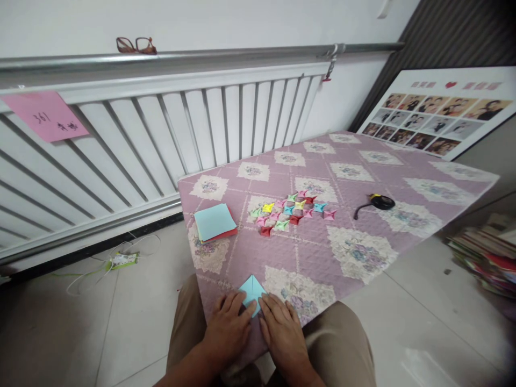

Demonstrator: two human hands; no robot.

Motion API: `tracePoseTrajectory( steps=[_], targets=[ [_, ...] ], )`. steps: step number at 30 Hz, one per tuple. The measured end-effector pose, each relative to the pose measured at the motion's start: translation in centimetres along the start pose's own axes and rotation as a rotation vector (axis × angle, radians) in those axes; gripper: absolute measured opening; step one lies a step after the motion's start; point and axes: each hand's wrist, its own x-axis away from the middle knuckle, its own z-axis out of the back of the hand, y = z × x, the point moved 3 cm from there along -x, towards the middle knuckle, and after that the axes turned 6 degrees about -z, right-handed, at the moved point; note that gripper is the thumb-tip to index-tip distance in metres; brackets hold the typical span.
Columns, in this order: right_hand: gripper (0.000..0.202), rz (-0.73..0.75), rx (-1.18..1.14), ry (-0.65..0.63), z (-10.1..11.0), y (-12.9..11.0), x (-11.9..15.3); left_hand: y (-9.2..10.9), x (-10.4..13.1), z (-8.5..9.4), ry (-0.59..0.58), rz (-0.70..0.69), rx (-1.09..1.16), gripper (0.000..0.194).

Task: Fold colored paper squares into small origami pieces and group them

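A light blue sheet of origami paper [252, 289], folded into a diamond with a crease down its upper part, lies at the near corner of the table. My left hand [229, 322] rests flat with its fingers over the paper's left side. Along the right edge, my right hand [281, 326] presses down with its fingers stretched out side by side. Both palms cover the lower part of the paper. Beyond my hands sits a cluster of several small folded paper pieces [288, 209] in red, pink, green, yellow and blue. A stack of square paper [216, 222], light blue on top with red beneath, lies to the left.
A floral purple cloth covers the table [258, 252]. On its right side is a black and yellow object with a strap [381, 202]. A photo board [437, 113] leans at the far right. Behind stands a white radiator [209, 118], with eyeglasses [136, 45] on the pipe above.
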Motion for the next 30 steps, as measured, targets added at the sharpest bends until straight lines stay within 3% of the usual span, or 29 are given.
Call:
tracePoseTrajectory(
  steps=[6,10,16,23,30],
  targets=[
    [0.026,-0.095,-0.016,-0.011,1.1,1.7,-0.4,-0.2,0.0,0.1,-0.009,0.002,0.039,0.044],
    [0.025,-0.146,-0.082,-0.056,0.8,2.2,-3.3,-0.2,0.0,0.0,-0.014,0.006,0.068,0.045],
    [0.022,-0.27,-0.088,-0.108,-0.5,0.8,-6.9,-0.1,-0.2,0.3,-0.051,0.023,0.11,0.046],
    [0.014,-0.4,-0.144,-0.154,-0.9,0.7,-7.1,-0.2,-0.3,0.4,-0.073,0.034,0.141,0.046],
    [0.008,-0.404,-0.159,-0.149,-1.1,1.0,-7.5,-0.2,-0.2,0.6,-0.042,0.037,0.149,0.045]
  ],
)
